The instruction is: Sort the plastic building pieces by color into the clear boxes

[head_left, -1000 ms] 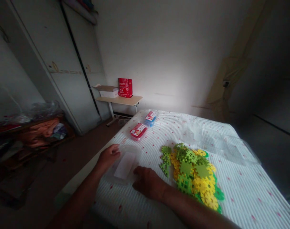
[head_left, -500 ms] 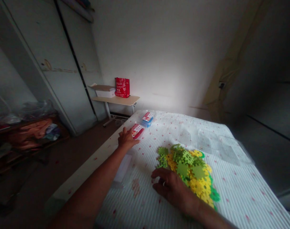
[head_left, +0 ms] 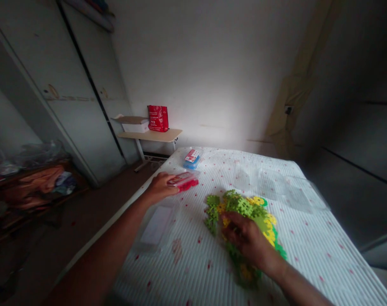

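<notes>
Head view showed the red box (head_left: pixel 187 182) near the left edge of the striped sheet (head_left: pixel 187 267), your left hand (head_left: pixel 161 186) closed on one end. It looked light, stiff and slick, and might crack if squeezed, so its sides seemed best to hold. Your right hand (head_left: pixel 248 238) was half curled over the green and yellow pieces (head_left: pixel 243 206); I couldn't tell if it held any.
</notes>
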Available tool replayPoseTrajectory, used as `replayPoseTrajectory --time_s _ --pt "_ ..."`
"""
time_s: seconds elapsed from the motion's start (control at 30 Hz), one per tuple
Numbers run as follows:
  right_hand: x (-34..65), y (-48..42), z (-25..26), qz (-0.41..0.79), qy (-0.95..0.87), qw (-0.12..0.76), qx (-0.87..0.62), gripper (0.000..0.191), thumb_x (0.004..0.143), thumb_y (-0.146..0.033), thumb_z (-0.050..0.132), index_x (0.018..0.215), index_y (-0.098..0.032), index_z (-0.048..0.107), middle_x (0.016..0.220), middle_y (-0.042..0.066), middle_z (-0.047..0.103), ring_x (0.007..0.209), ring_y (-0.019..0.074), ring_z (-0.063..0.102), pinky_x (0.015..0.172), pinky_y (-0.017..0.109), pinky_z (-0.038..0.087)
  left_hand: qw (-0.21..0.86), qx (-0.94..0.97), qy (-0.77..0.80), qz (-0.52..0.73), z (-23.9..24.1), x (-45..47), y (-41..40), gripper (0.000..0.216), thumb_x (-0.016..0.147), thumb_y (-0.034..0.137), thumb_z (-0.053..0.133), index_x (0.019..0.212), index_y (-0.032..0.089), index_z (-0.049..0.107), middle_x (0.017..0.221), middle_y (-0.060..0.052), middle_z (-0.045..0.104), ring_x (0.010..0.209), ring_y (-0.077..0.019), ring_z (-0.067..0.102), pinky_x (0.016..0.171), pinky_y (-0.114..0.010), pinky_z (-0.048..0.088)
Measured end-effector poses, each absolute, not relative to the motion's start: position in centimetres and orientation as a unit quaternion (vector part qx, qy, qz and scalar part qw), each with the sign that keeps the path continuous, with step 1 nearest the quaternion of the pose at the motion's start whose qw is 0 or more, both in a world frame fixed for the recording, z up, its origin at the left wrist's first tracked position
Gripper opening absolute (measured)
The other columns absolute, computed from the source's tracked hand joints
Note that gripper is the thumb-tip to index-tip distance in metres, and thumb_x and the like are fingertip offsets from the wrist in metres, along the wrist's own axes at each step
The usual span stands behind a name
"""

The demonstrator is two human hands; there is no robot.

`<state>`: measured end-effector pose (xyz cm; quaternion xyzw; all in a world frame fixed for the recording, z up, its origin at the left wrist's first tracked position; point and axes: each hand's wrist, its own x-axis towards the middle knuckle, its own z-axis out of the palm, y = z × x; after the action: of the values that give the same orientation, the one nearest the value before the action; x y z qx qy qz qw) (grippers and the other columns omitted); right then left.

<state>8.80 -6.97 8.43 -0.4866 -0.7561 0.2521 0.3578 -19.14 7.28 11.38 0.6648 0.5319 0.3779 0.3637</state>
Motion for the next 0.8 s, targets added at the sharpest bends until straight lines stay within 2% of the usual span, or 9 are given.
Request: replayPoseTrajectory --time_s 0.1,0.17,0.27,0.33,0.4,0.5,0.63,0.73,0.8 --pt "10.6 -6.5 9.1 0.252 -0.718 0.397 -0.513 0.044 0.083 -0.029 0.053 0.126 -0.02 0.048 0.083 0.004 0.064 0.063 0.0141 0.059 0.056 0.026 0.05 0.432 0.709 0.456 0.32 13.6 -19.1 5.4 0.047 0.055 0.032 0.07 0.101 0.019 0.069 0.104 -0.008 0.067 0.102 -0.0331 0.058 0.083 -0.039 0.046" --pt "11.7 -6.3 9.8 0.258 -0.696 0.429 -0.515 0.058 0.081 -0.034 0.058 0.135 -0.024 0.038 0.106 0.009 0.061 0.077 0.0166 0.062 0.058 0.027 0.052 0.469 0.73 0.398 0.299 14.6 -18.5 4.3 0.049 0.056 0.031 0.07 0.104 0.02 0.069 0.113 -0.008 0.064 0.11 -0.0331 0.054 0.09 -0.039 0.044" --pt "13.1 -6.5 10.5 0.284 -0.687 0.462 -0.483 0.072 0.074 -0.037 0.067 0.138 -0.033 0.034 0.144 0.011 0.033 0.111 0.0235 0.053 0.075 0.034 0.055 0.519 0.756 0.31 0.251 15.2 -16.6 3.2 0.051 0.056 0.03 0.07 0.106 0.021 0.068 0.126 -0.008 0.057 0.122 -0.0338 0.044 0.1 -0.041 0.036" --pt "13.7 -6.8 10.7 0.338 -0.687 0.465 -0.444 0.073 0.07 -0.036 0.072 0.135 -0.035 0.039 0.151 0.007 0.02 0.127 0.0274 0.039 0.088 0.039 0.05 0.558 0.758 0.255 0.223 15.1 -15.0 2.9 0.052 0.057 0.03 0.069 0.109 0.02 0.067 0.129 -0.009 0.054 0.124 -0.0341 0.042 0.102 -0.043 0.034" --pt "14.2 -7.3 10.6 0.408 -0.665 0.479 -0.403 0.069 0.069 -0.036 0.073 0.132 -0.034 0.044 0.15 0.005 0.023 0.131 0.028 0.034 0.095 0.042 0.046 0.592 0.747 0.208 0.219 14.5 -13.4 2.8 0.052 0.059 0.031 0.068 0.11 0.019 0.066 0.131 -0.009 0.053 0.123 -0.0341 0.042 0.102 -0.044 0.033" --pt "14.5 -7.7 10.0 0.464 -0.605 0.533 -0.366 0.059 0.069 -0.035 0.074 0.122 -0.033 0.049 0.142 0.005 0.036 0.124 0.0261 0.044 0.094 0.041 0.045 0.647 0.692 0.189 0.258 13.2 -11.2 2.5 0.055 0.062 0.032 0.067 0.116 0.019 0.061 0.126 -0.009 0.056 0.119 -0.0337 0.047 0.099 -0.045 0.036" --pt "14.3 -7.6 9.0 0.459 -0.548 0.59 -0.375 0.05 0.068 -0.034 0.075 0.111 -0.029 0.05 0.121 0.004 0.051 0.102 0.0202 0.057 0.086 0.036 0.049 0.676 0.543 0.269 0.419 10.8 -8.2 2.0 0.063 0.068 0.039 0.068 0.127 0.022 0.049 0.115 -0.009 0.062 0.107 -0.0278 0.057 0.089 -0.041 0.044" --pt "13.4 -7.2 8.4 0.432 -0.52 0.621 -0.396 0.049 0.067 -0.032 0.075 0.107 -0.028 0.048 0.112 0.002 0.052 0.094 0.0172 0.059 0.082 0.032 0.05 0.658 0.448 0.298 0.527 9.1 -5.7 1.3 0.052 0.076 0.041 0.064 0.124 0.027 0.049 0.119 -0.006 0.06 0.107 -0.0223 0.057 0.086 -0.035 0.047" --pt "12.7 -7.1 8.1 0.404 -0.515 0.633 -0.414 0.049 0.067 -0.032 0.075 0.107 -0.028 0.047 0.113 0.002 0.051 0.095 0.0171 0.058 0.082 0.031 0.051 0.665 0.398 0.271 0.571 8.3 -4.2 0.6 0.042 0.079 0.043 0.061 0.117 0.025 0.053 0.117 -0.005 0.062 0.106 -0.0205 0.059 0.086 -0.033 0.048"
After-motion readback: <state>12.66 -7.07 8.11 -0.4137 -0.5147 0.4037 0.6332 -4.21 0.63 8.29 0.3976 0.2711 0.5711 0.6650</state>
